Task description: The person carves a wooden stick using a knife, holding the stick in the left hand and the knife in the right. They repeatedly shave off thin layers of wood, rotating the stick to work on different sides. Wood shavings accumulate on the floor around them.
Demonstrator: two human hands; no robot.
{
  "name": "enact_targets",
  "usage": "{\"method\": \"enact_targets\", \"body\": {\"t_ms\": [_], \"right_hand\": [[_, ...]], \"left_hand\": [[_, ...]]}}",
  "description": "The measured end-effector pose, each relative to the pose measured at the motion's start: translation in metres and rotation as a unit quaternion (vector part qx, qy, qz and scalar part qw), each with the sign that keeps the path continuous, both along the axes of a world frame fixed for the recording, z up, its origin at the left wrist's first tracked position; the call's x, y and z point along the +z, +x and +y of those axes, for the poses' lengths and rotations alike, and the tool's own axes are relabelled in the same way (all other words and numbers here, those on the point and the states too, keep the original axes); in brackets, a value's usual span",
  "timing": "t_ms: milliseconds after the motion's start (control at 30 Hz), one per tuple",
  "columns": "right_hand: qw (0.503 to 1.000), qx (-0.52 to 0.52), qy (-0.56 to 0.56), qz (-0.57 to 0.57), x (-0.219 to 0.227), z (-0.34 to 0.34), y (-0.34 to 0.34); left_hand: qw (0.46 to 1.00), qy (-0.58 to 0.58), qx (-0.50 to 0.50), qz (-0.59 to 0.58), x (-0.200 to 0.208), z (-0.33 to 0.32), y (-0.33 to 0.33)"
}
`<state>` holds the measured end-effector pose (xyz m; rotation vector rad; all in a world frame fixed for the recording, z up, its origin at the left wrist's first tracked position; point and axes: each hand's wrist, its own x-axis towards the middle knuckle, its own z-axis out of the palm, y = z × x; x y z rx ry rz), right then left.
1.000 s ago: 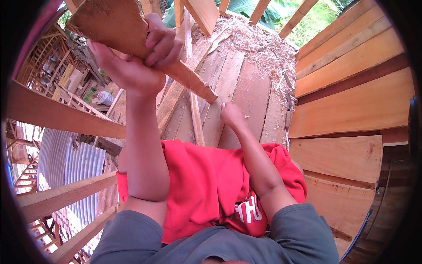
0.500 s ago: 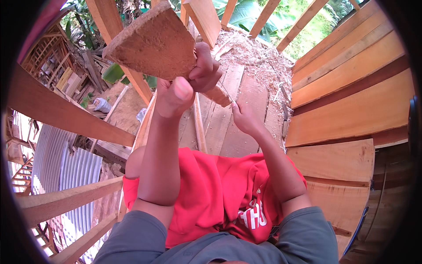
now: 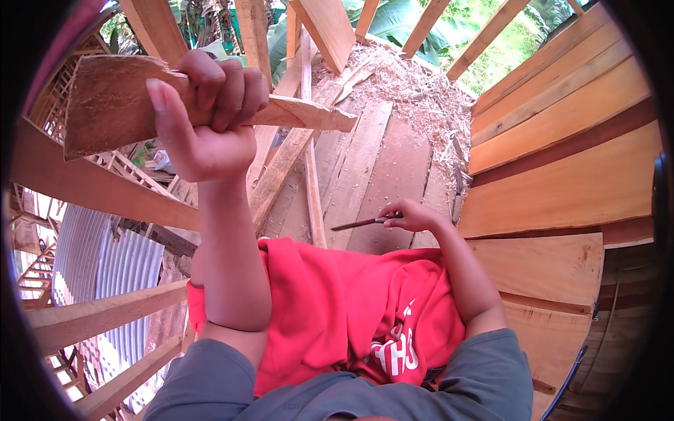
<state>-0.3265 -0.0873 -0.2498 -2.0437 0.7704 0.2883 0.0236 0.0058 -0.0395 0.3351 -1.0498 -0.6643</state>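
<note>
My left hand [image 3: 210, 140] is raised at the upper left, its fingers wrapped round a rough brown piece of wood [image 3: 111, 105]. The wood is broad at its left end and narrows to a thin, pointed end on the right. Lower down, in front of my lap, my right hand [image 3: 415, 215] pinches a thin dark stick-like tool [image 3: 354, 224] whose tip points left. This tool is apart from the wood; its exact kind I cannot make out.
Wood shavings [image 3: 421, 84] cover the far end of the plank floor [image 3: 393, 175]. Orange-brown boards [image 3: 562, 179] line the right side. A narrow batten [image 3: 314, 189] lies along the floor. Timber posts and rails stand left, with corrugated metal sheets [image 3: 126, 274] beyond.
My left hand has moved left and turned the wood, which now lies roughly sideways. My right hand has come down and nearer, taking the thin tool away from the wood.
</note>
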Motion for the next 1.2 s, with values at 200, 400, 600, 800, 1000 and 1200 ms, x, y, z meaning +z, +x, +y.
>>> {"method": "enact_targets", "body": {"t_ms": [200, 400, 600, 800, 1000, 1200], "right_hand": [[0.953, -0.212, -0.214, 0.04, -0.031, -0.024, 0.01], [0.974, -0.172, -0.146, -0.011, -0.016, -0.054, -0.025], [0.948, -0.266, -0.177, -0.009, -0.037, -0.051, -0.026], [0.963, -0.205, -0.149, -0.092, -0.034, -0.063, -0.044], [0.971, -0.184, -0.151, 0.021, -0.035, -0.052, -0.019], [0.95, -0.201, -0.195, -0.14, -0.03, -0.049, -0.008]], "left_hand": [[1.0, -0.008, -0.011, -0.001, 0.001, -0.005, -0.006], [1.0, 0.027, -0.01, -0.001, 0.0, -0.002, -0.009], [0.999, 0.04, -0.008, 0.009, 0.0, -0.003, -0.011], [1.0, 0.003, -0.013, 0.002, 0.0, -0.006, -0.009], [0.999, 0.034, -0.011, -0.003, -0.002, -0.006, -0.01], [0.999, 0.04, -0.002, 0.0, 0.002, -0.002, -0.007]]}}
